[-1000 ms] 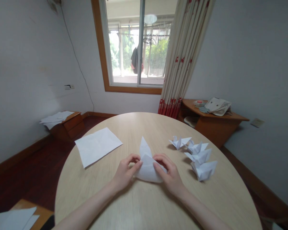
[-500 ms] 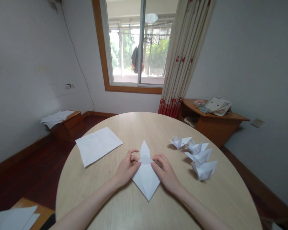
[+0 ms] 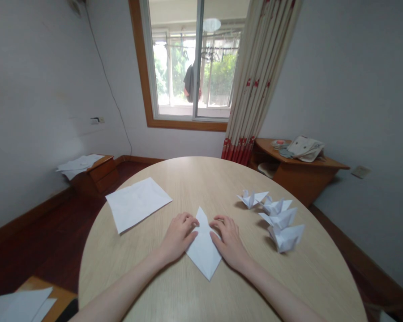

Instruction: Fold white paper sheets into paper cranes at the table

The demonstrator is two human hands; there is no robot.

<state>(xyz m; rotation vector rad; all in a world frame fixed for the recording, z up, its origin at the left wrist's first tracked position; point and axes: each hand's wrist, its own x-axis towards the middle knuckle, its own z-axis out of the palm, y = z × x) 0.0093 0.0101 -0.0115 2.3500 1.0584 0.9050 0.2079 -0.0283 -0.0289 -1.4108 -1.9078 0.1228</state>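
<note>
A white folded paper (image 3: 203,248), kite-shaped with a point toward me, lies flat on the round wooden table (image 3: 195,295). My left hand (image 3: 177,235) presses on its left edge with fingers curled down. My right hand (image 3: 229,239) presses on its right edge the same way. Both hands pin the paper against the tabletop near its middle.
A flat white sheet (image 3: 136,203) lies at the table's left. Several finished folded paper figures (image 3: 278,219) stand in a row at the right. A low cabinet with papers (image 3: 87,170) sits by the left wall, a wooden desk (image 3: 298,167) at the right.
The upright top flap of the paper has been folded down flat. Both hands have lowered onto the paper and now press it against the table.
</note>
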